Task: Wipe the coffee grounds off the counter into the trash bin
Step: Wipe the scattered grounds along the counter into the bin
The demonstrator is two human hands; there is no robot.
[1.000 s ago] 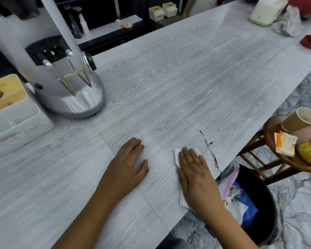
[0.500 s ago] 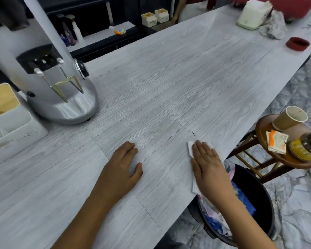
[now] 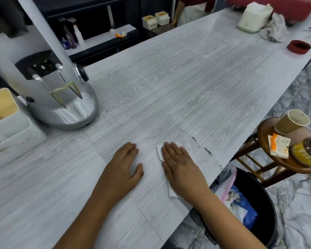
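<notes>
**Tissue flat beside the grounds**

Your right hand (image 3: 180, 167) presses a white tissue (image 3: 186, 147) flat on the counter (image 3: 169, 78), fingers straight. The coffee grounds (image 3: 207, 150) trail just right of the tissue, toward the counter edge above the trash bin (image 3: 264, 203). Your left hand (image 3: 122, 169) rests open, left of the tissue.

A matt, pale grey wood-grain finish is seen on the counter (image 3: 169, 83), and thin white paper is shown by the tissue (image 3: 187, 147) at lower centre. Glossy silver metal is seen on the grinder (image 3: 48, 97) at upper left. At right, brown paper is shown by the cup (image 3: 291, 122), polished wood by the stool (image 3: 269, 155), and smooth black plastic by the bin (image 3: 266, 203).
</notes>
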